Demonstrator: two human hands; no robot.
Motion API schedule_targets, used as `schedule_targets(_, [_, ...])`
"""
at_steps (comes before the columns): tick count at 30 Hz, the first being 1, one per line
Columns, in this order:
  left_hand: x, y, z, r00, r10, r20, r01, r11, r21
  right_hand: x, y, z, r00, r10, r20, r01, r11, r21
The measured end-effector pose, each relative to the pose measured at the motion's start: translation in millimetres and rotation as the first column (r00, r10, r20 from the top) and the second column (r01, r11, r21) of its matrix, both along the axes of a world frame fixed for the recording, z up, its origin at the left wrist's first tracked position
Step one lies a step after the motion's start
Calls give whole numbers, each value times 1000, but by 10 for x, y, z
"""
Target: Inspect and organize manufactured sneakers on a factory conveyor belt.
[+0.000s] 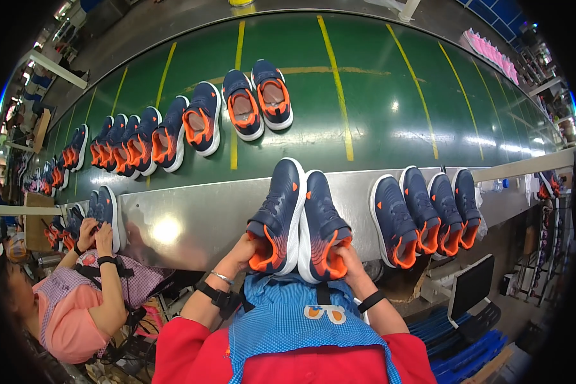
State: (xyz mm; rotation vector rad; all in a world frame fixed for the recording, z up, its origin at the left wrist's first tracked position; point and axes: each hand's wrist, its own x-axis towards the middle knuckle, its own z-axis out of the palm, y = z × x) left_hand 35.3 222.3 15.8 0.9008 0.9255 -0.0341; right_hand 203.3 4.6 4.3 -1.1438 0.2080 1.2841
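Note:
Two navy sneakers with orange linings and white soles stand side by side in front of me, toes pointing away over the metal ledge. My left hand [244, 248] grips the left sneaker [276, 208] at its heel opening. At the heel of the right sneaker [323, 217], my right hand [349, 261] has its fingers tucked by the orange collar. The two soles lean against each other in the middle. On the ledge to my right, several matching sneakers [419, 205] stand in a row, touched by neither hand.
Beyond the ledge [192, 208] runs a green conveyor belt [377, 109] with yellow cross lines. Several navy sneakers [166, 134] line its left part. A co-worker [77, 301] at left handles similar shoes. Pink shoes [489, 54] sit far right. A chair [472, 291] stands at lower right.

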Motion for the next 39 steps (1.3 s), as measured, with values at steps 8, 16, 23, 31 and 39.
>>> schedule_targets(8, [143, -67, 35, 990, 53, 129, -19, 968, -252, 51, -29, -34, 960, -190, -207, 215, 970, 109])
schedule_targets(16, [126, -91, 11, 991, 31, 132, 9, 955, -297, 39, -3, 77, 941, -166, -296, 225, 958, 178])
schedule_targets(23, [157, -121, 183, 995, -1, 102, 25, 971, -239, -17, -49, 81, 962, -131, -242, 161, 981, 112])
schedule_targets(31, [107, -89, 180, 997, 0, 83, 20, 971, -240, -34, 18, 182, 957, -133, -258, 160, 983, 88])
schedule_targets(39, [94, -94, 249, 993, -95, 67, 105, 982, -158, -85, 17, 105, 923, -100, -373, 177, 968, 180])
